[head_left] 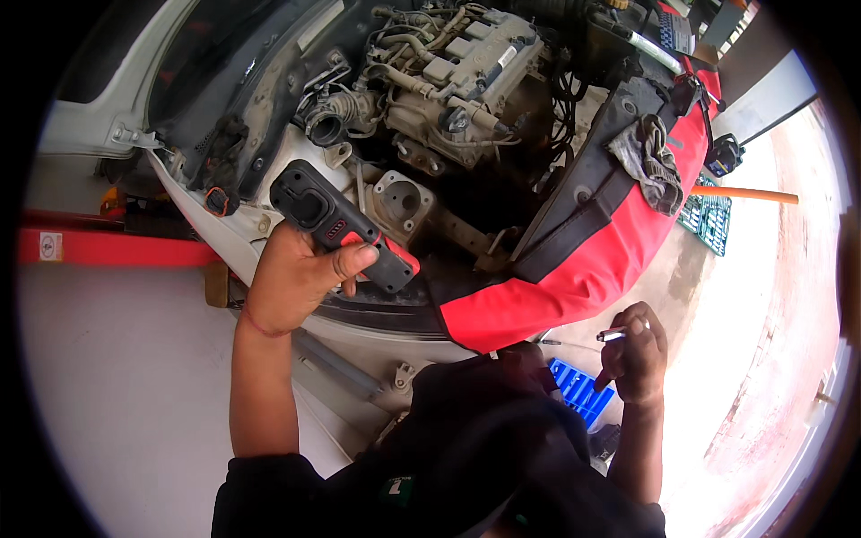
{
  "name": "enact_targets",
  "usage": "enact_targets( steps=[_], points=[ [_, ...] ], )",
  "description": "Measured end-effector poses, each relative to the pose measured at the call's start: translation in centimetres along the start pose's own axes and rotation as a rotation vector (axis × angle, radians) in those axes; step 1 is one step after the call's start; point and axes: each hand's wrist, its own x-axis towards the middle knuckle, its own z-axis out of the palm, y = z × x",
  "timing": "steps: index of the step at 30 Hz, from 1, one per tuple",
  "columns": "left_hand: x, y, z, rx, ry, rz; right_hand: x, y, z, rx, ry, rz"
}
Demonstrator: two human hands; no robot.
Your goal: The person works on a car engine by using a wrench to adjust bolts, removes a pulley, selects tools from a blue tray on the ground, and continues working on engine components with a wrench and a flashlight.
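Note:
My left hand (291, 278) grips a black-and-red handheld work light (336, 220) over the near left corner of an open engine bay. Its thumb presses on the red part of the light. Out to the right, away from the car, my right hand (639, 354) is closed around a small silver rod-like piece (612, 334), whose exact kind I cannot make out. The dusty engine (457, 81) lies beyond my left hand, with an open black air hose (325, 130) on its left side. Below the light is a round metal mount (401, 199).
A red fender cover (574, 300) drapes over the car's front edge, with a grey rag (650, 166) on it. A blue compartment tray (581, 390) and a green tool case (713, 220) sit on the floor. An orange bar (744, 193) juts out rightward. At left runs a red beam (134, 251).

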Motion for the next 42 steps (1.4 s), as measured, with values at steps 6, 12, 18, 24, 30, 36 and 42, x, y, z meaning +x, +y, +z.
enact_targets(
  steps=[6, 12, 18, 24, 30, 36, 42],
  points=[
    [-4.1, 2.8, 4.6, -0.033, 0.034, -0.191, 1.6, -0.5, 1.9, -0.041, -0.404, 0.114],
    [-4.5, 0.4, 7.8, 0.224, -0.255, 0.184, 1.5, -1.1, 5.2, -0.567, -0.720, -0.234],
    [-4.7, -4.8, 10.4, -0.357, -0.270, -0.050, -0.1, 1.3, 6.7, -0.800, -0.617, -0.255],
    [-2.6, -7.6, 12.9, -0.443, -0.314, 0.086, -1.9, 0.8, 7.4, -0.891, -0.243, -0.363],
    [-0.5, -5.0, 16.4, -0.502, -0.529, 0.163, -3.8, -0.4, 3.5, -0.422, -0.177, -0.033],
    [1.9, -1.7, 24.8, -0.303, -0.749, 0.179, -5.8, -3.6, -3.8, -0.191, -0.061, 0.101],
    [4.7, 0.0, 38.7, -0.065, -0.784, 0.321, -4.0, -4.7, -16.2, -0.373, 0.069, -0.145]
  ],
)
